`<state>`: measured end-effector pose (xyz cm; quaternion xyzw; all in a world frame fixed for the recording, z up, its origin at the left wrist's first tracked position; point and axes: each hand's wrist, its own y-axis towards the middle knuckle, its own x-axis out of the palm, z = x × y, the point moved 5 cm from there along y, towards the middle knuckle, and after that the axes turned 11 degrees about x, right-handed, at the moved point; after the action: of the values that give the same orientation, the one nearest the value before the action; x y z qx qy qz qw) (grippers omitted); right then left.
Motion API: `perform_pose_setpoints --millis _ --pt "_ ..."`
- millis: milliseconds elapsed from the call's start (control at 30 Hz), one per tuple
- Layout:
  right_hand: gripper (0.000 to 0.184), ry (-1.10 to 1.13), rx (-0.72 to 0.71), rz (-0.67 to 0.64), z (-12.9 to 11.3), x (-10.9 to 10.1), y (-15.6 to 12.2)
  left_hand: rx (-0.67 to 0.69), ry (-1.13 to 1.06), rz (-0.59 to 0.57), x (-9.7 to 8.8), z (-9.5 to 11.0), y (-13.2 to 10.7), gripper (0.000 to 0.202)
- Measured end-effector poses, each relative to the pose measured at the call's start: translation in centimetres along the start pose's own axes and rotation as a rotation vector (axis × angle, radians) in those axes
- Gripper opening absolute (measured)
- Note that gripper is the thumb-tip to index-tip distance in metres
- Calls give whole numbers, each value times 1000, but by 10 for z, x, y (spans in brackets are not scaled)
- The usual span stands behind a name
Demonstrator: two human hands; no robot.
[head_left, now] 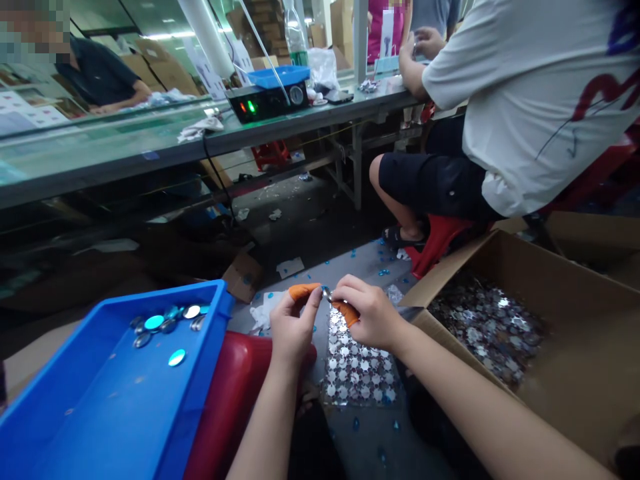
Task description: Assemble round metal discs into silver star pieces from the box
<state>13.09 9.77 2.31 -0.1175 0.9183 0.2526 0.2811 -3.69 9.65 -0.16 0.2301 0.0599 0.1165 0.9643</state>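
My left hand (291, 323) and my right hand (367, 312) meet in front of me, each with an orange finger cot on a fingertip. Together they pinch a small shiny round piece (327, 294) between the fingertips. Below them lies a perforated silvery sheet (357, 370) with many round holes. At my left stands a blue plastic tray (100, 407) holding several shiny round discs (165, 325) in its far corner.
An open cardboard box (575, 347) of silvery scrap stands at my right. A red stool (225, 400) sits under the blue tray. A person in a white shirt (540, 93) sits on a red stool at a long workbench (200, 143). Another person leans behind it.
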Motion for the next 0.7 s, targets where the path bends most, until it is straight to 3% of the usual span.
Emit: perform_pose_setpoints --millis 167,300,400,633,700 --pt "36 -22 -40 11 -1 4 -3 -142 -87 55 -2 -9 2 28" --pt "37 -16 -57 7 -6 8 -6 -425 -313 72 3 -28 -2 34" --pt "36 150 -7 51 -7 5 -4 -604 -452 8 12 -33 -9 34" --pt "7 664 326 147 19 6 8 -609 -542 -58 23 -21 -11 31" --pt "13 832 463 122 29 13 8 -557 -525 -44 22 -21 -9 30"
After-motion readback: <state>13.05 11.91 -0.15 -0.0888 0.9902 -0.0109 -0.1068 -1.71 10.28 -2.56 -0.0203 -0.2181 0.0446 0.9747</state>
